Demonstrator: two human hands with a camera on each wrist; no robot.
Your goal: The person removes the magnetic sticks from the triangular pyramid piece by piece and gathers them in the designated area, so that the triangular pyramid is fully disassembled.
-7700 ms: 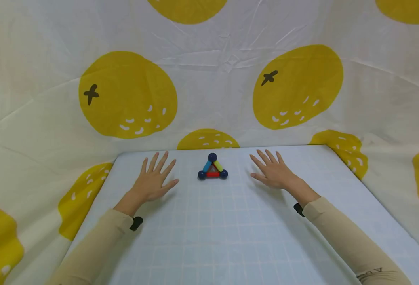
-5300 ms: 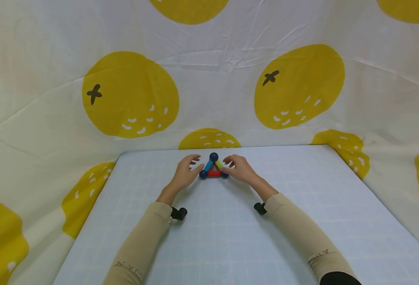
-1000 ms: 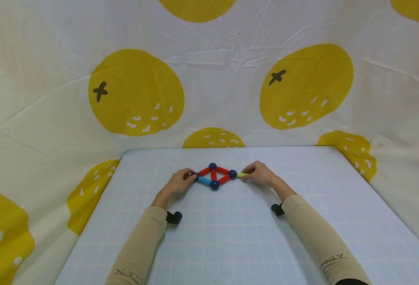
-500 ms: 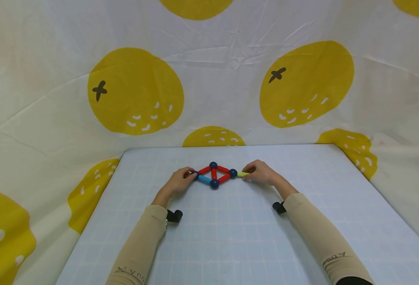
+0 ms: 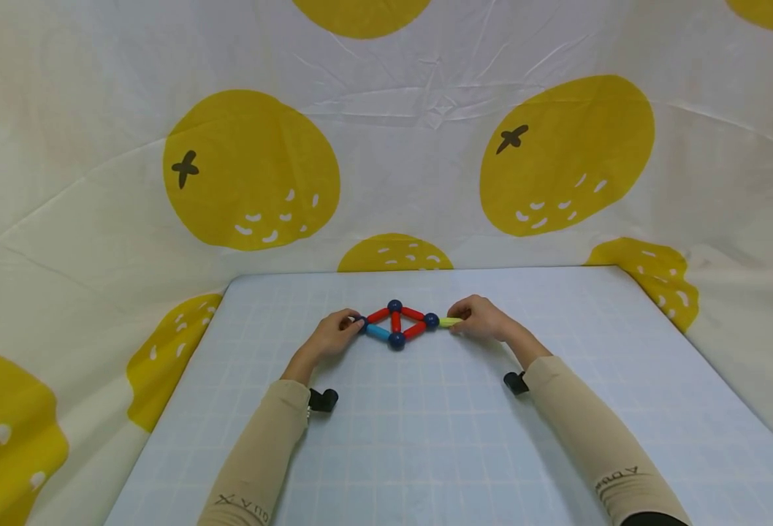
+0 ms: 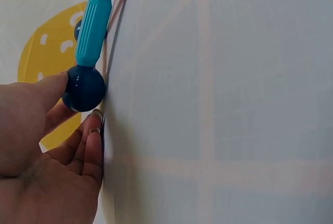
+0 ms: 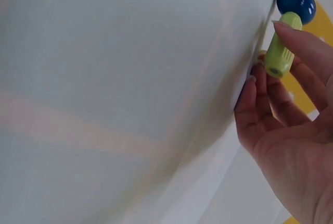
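A magnetic ball-and-rod figure lies on the table as a flat diamond, with dark blue balls at its corners. Red rods [image 5: 416, 331] form most of its sides and the crossbar; the near left side is a blue rod [image 5: 378, 332]. My left hand [image 5: 330, 334] pinches the leftmost ball [image 6: 84, 89] between thumb and finger. From the rightmost ball [image 5: 431, 321] a yellow-green rod [image 7: 282, 47] sticks out to the right. The thumb and fingers of my right hand [image 5: 483, 319] pinch that rod, and its free end shows in the right wrist view.
A pale blue gridded cloth covers the table [image 5: 413, 438]. Behind it and at both sides hangs a white curtain [image 5: 413, 183] with yellow fruit prints. A dark wrist camera [image 5: 324, 399] sits on the left wrist, another camera [image 5: 515, 383] on the right.
Earlier, both hands were spread beside a compact triangle, then closed in on it. The figure has since become a wider diamond with the yellow-green rod sticking out. Over the last second, almost nothing moves.
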